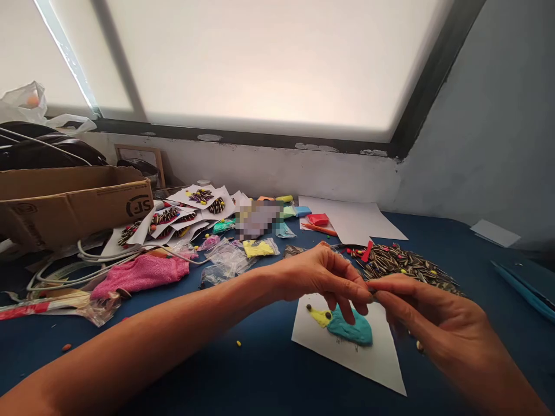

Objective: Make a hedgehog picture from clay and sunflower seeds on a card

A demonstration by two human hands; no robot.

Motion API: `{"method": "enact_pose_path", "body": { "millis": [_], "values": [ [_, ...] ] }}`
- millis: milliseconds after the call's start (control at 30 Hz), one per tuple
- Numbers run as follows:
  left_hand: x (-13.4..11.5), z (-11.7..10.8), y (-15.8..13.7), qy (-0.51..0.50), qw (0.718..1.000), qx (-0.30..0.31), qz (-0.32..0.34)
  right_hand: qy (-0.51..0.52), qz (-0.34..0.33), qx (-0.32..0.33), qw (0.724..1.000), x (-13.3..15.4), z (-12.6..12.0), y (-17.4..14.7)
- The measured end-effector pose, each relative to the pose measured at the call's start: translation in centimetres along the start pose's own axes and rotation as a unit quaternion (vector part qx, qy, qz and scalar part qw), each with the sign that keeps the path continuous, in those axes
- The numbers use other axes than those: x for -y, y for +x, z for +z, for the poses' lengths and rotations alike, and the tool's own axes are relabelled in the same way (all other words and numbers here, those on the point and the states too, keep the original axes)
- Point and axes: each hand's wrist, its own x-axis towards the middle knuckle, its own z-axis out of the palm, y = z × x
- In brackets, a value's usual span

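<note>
My left hand [332, 276] and my right hand [427, 312] meet fingertip to fingertip above a white card [347, 370]. Both pinch a small dark sunflower seed [372, 291], mostly hidden by the fingers. On the card below is a clay hedgehog-like animal with a flattened turquoise body [353, 328] and a yellow pointed head [319, 316]. Dark round dots mark its nose and eye, and short legs are drawn beneath. My left hand covers part of the body's top. Behind my right hand spreads a heap of striped sunflower seeds [403, 263].
Finished animal cards [186, 214] lie piled near a cardboard box [78, 211]. Bags of coloured clay, including a yellow one [259, 248], stand mid-table. A pink cloth [143, 274] and white cable [82, 249] lie left. White sheets [353, 219] rest by the wall.
</note>
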Motion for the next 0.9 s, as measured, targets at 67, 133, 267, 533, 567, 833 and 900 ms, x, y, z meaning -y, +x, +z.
{"method": "enact_pose_path", "body": {
  "millis": [67, 133, 267, 533, 567, 833, 900],
  "values": [
    [-0.1, -0.1, -0.1, 0.007, 1.000, 0.006, 0.002, 0.003, -0.012, 0.001, 1.000, 0.0, 0.0, 0.0],
    [-0.4, -0.3, -0.2, 0.021, 1.000, 0.022, -0.002, -0.001, -0.035, 0.012, 0.999, 0.0, 0.0, -0.1],
    [-0.9, -1.1, 0.0, 0.191, 0.981, -0.039, -0.009, -0.090, -0.126, -0.036, 0.987, -0.4, 0.3, -0.7],
    [0.3, -2.3, 0.3, 0.429, 0.889, -0.160, -0.001, -0.258, -0.311, -0.007, 0.915, -2.3, 2.0, -3.4],
    [0.4, -2.3, 0.3, 0.446, 0.881, -0.156, -0.004, -0.265, -0.323, -0.008, 0.908, -2.4, 2.3, -3.5],
    [0.9, -2.0, 0.4, 0.524, 0.844, -0.115, -0.030, -0.277, -0.383, 0.003, 0.881, -2.6, 3.6, -3.9],
    [1.1, -2.0, 0.5, 0.532, 0.838, -0.116, -0.036, -0.280, -0.390, 0.004, 0.877, -2.7, 3.7, -3.9]
  ]
}}
